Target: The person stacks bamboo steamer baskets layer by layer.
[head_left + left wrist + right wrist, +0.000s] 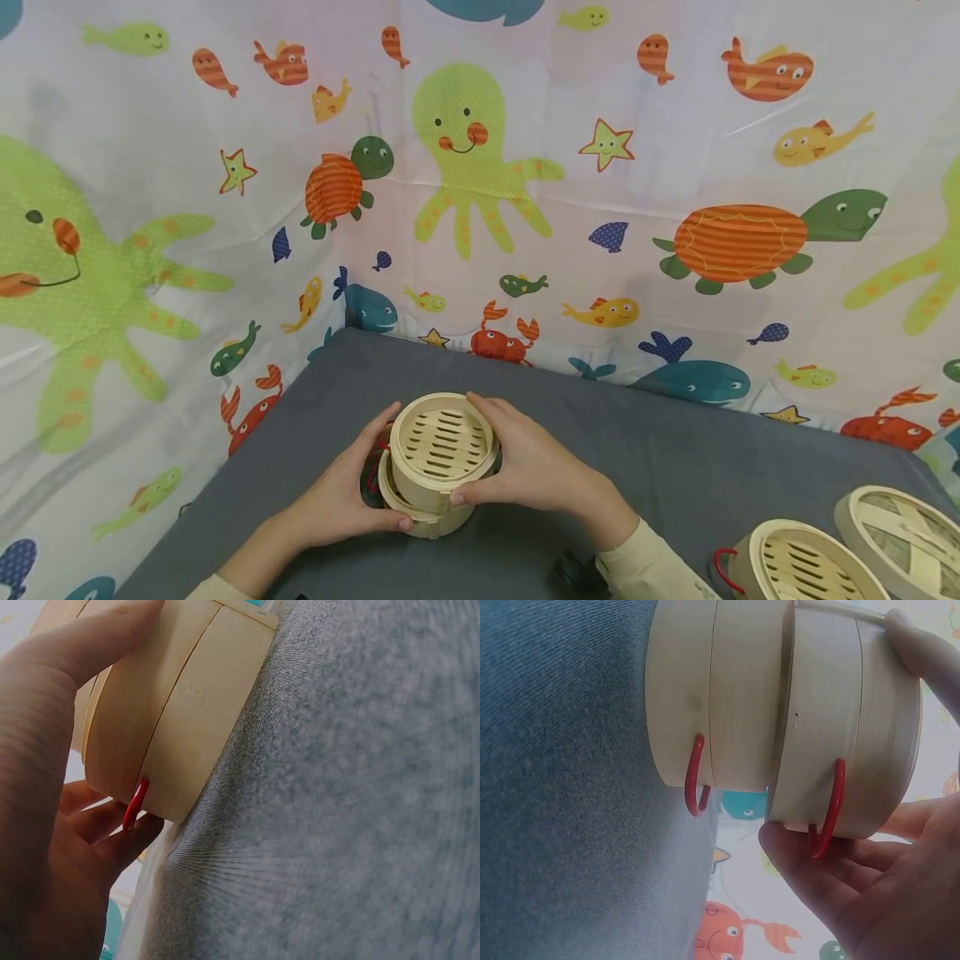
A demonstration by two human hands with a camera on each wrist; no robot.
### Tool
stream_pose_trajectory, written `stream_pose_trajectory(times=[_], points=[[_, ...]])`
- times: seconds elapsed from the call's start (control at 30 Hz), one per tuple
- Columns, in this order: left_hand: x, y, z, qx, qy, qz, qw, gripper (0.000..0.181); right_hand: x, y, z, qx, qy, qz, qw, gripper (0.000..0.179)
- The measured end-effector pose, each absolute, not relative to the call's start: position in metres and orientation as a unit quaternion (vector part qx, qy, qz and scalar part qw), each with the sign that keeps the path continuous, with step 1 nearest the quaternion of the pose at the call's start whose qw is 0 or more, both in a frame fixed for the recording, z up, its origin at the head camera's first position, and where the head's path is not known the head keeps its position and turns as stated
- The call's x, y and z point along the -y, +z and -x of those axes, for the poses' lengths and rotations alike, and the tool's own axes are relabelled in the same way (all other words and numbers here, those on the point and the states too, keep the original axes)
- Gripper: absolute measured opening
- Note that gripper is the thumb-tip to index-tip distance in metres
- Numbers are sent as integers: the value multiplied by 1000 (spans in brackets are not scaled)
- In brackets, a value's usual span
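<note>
1. The head view looked forward and down from above the near side of the counter, far enough back to take in the sea-animal curtain behind.
2. The left wrist view sat low and close, turned sideways, with the counter filling its right side.
3. The right wrist view, also close and sideways, had the counter on its left and faced the curtain beyond.
4. All three shared the upper bamboo steamer basket and lower bamboo steamer basket: slatted top from above, side walls from the wrists.
</note>
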State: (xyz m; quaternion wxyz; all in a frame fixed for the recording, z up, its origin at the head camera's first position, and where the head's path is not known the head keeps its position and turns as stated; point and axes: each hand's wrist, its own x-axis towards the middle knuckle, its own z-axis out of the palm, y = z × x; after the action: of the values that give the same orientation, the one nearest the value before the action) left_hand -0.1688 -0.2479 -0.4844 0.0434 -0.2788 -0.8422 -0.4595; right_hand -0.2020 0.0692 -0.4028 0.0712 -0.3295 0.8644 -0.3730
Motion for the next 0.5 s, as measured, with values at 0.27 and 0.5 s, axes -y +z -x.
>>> stream_pose_trajectory(times=[0.27,0.5], points=[[248,-485,170,839,-461,285,39,139,-69,-404,202,-861,-374,340,63,124],[247,-484,167,845,-456,277,46,140,-67,-404,201,-858,-378,342,68,124]])
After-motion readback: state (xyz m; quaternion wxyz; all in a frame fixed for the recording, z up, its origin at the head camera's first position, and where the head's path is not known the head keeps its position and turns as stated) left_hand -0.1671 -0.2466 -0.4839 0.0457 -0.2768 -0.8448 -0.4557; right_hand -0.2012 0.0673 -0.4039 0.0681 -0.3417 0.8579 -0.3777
